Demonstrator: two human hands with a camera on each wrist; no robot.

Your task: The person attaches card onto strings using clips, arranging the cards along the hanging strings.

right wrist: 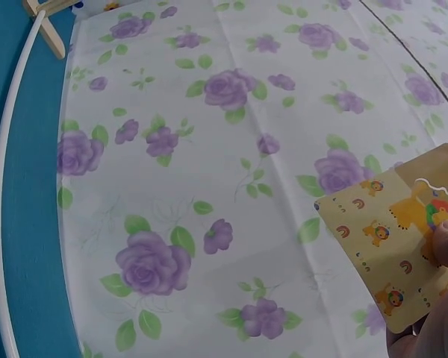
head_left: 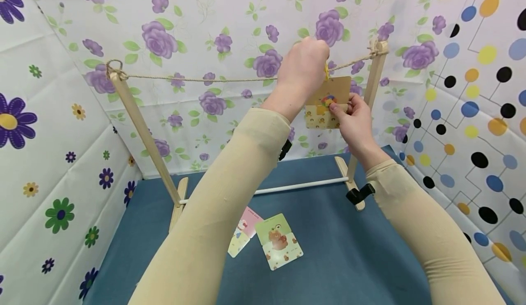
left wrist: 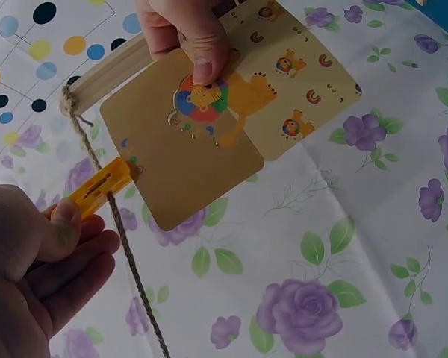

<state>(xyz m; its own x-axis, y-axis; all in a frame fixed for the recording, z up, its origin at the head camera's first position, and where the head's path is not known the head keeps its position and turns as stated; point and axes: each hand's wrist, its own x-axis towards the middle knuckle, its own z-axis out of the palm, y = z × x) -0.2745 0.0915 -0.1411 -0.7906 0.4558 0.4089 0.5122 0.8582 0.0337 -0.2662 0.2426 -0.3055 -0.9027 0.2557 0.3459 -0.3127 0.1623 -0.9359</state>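
Note:
My left hand [head_left: 304, 67] is up at the twine line [head_left: 205, 80], pinching a yellow clothespin [left wrist: 101, 186] between thumb and fingers. In the left wrist view the clothespin lies across the twine, its tip at the edge of a tan card [left wrist: 172, 179] with a colourful-maned lion. My right hand [head_left: 357, 122] holds that card by its side, thumb on the front over the lion picture. From the head view, my left hand hides most of the clothespin. The right wrist view shows only part of the card and right hand [right wrist: 437, 313].
Wooden posts [head_left: 141, 131] on feet carry the twine, with a white rod [head_left: 302, 186] low between them. On the blue tabletop [head_left: 341, 255] lie a green bear card [head_left: 278, 241] and a pink card [head_left: 246, 225], partly behind my left sleeve. Flowered sheets stand behind.

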